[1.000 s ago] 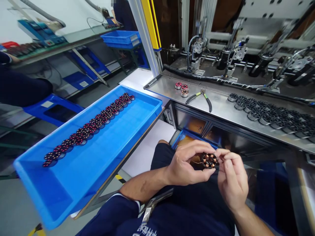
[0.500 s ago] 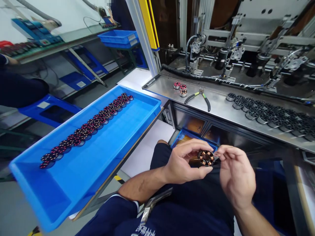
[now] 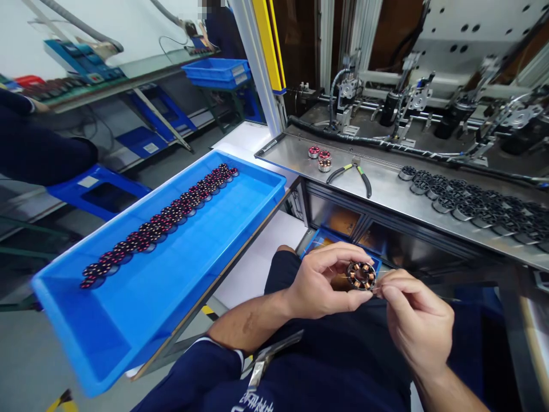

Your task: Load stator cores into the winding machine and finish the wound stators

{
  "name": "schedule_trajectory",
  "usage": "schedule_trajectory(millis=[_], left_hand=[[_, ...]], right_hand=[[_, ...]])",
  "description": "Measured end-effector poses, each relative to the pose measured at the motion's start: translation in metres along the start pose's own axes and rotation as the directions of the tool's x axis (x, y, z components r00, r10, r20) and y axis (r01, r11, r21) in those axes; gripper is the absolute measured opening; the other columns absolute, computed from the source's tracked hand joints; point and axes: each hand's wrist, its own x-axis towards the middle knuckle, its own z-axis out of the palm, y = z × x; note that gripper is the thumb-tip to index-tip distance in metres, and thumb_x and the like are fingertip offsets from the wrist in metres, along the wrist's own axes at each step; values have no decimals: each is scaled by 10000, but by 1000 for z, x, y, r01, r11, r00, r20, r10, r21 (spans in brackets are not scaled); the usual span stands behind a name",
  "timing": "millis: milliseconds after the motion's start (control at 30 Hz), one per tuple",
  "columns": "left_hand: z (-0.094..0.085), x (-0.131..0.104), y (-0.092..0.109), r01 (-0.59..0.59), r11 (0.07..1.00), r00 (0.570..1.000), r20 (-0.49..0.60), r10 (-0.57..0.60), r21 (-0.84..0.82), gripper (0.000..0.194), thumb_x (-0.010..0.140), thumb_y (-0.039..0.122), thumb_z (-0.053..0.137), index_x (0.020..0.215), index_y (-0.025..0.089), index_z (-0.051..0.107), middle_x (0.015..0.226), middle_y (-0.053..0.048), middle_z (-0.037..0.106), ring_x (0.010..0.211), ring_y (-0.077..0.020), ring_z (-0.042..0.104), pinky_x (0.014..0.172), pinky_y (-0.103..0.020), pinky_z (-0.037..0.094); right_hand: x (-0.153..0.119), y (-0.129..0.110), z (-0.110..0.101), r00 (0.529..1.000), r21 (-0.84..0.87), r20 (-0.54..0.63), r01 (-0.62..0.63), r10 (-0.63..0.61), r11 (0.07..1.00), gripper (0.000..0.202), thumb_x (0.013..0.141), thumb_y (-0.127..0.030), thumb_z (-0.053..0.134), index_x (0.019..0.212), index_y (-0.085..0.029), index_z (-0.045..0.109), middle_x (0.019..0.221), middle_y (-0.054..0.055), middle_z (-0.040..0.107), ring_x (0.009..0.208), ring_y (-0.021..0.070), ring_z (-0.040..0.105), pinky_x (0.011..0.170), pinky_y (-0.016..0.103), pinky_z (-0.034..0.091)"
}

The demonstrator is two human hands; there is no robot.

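Between thumb and fingers, my left hand [image 3: 323, 281] grips a round black part wound with copper coils [image 3: 361, 276], its face turned toward me. Just right of it, my right hand [image 3: 418, 315] is closed, thumb and index finger pinching a thin wire [image 3: 378, 290] that comes off the part. Another fine wire sticks out from the part's upper right. Both hands are above my lap. On the metal bench ahead lie pliers with black and green handles [image 3: 355, 171], beside three small coil parts [image 3: 325, 165], two with red on top.
A blue tray [image 3: 206, 246] at left holds a long row of similar parts. Several black ring parts [image 3: 465, 200] line the bench at right, before a machine [image 3: 429, 109]. A person sits at far left by a workbench [image 3: 94, 86]; another is behind. Stacked blue bins [image 3: 218, 73] stand beyond.
My right hand's thumb and fingers have closed on a wire, and the hand has moved slightly right and down. The view has shifted a little; my left hand still holds the part.
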Motion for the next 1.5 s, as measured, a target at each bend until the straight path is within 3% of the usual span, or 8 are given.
schedule_trajectory(millis=[300, 433, 600, 733, 1033, 1200, 1333, 1500], left_hand=[[2, 1, 2, -207, 949, 978, 30, 206, 236, 468, 625, 78, 762, 1085, 135, 698, 967, -103, 739, 876, -200, 719, 809, -310, 598], [1, -1, 1, -89, 989, 996, -4, 90, 115, 444, 641, 98, 746, 1077, 157, 687, 987, -93, 734, 891, -201, 711, 809, -311, 596], [-1, -3, -2, 4, 999, 1000, 27, -3, -50, 427, 643, 95, 742, 1061, 158, 682, 984, -86, 721, 860, -182, 705, 761, -277, 598], [0, -2, -1, 12, 1000, 999, 32, -11, -22, 442, 620, 73, 731, 1052, 156, 687, 961, -82, 726, 851, -186, 711, 761, -286, 605], [6, 3, 6, -296, 891, 942, -51, 333, 344, 480, 608, 109, 703, 1084, 162, 679, 931, -74, 743, 819, -189, 720, 728, -292, 618], [6, 1, 7, 6, 1000, 999, -46, -6, -11, 387, 643, 150, 753, 1025, 153, 693, 937, -88, 731, 799, -176, 705, 681, -256, 594], [4, -1, 11, 294, 936, 954, 108, -278, -194, 370, 676, 271, 806, 1008, 147, 700, 886, -80, 727, 763, -169, 690, 715, -277, 588], [4, -2, 15, 428, 861, 899, 221, -377, -273, 375, 672, 288, 839, 999, 140, 730, 880, -86, 742, 795, -187, 709, 745, -285, 582]], right_hand=[[-1, -5, 2, 1000, -18, -29, 1, -2, 1000, 115, 883, -137, 680, 782, -191, 673, 703, 18, 628, 685, 145, 605, 591, 263, 492], [-3, 1, -6, 998, -102, 33, 60, -57, 993, 70, 861, -126, 697, 861, -196, 698, 763, 38, 657, 734, 175, 634, 629, 300, 526], [5, 0, -10, 959, -227, 134, 273, -248, 935, 330, 807, -26, 706, 1080, -210, 696, 888, 57, 669, 830, 199, 640, 695, 345, 526], [10, -8, -6, 925, -269, 168, 376, -341, 887, 297, 807, 8, 682, 999, -218, 703, 848, 42, 653, 779, 186, 627, 664, 344, 513], [-4, -11, 6, 905, -238, 128, 424, -405, 874, 281, 802, 29, 660, 962, -200, 687, 788, 31, 646, 755, 193, 622, 688, 388, 524], [7, -3, -11, 923, -198, 154, 378, -353, 904, 379, 785, -63, 753, 1123, -221, 689, 911, 71, 640, 863, 225, 621, 713, 406, 546], [24, -6, -24, 869, -165, 293, 456, -398, 875, 554, 772, -113, 799, 1279, -287, 658, 1156, 110, 612, 1027, 251, 607, 812, 444, 567], [39, -20, -26, 753, -121, 501, 549, -427, 827, 528, 805, -118, 777, 1273, -339, 669, 1213, 85, 612, 1070, 250, 606, 803, 422, 566]])
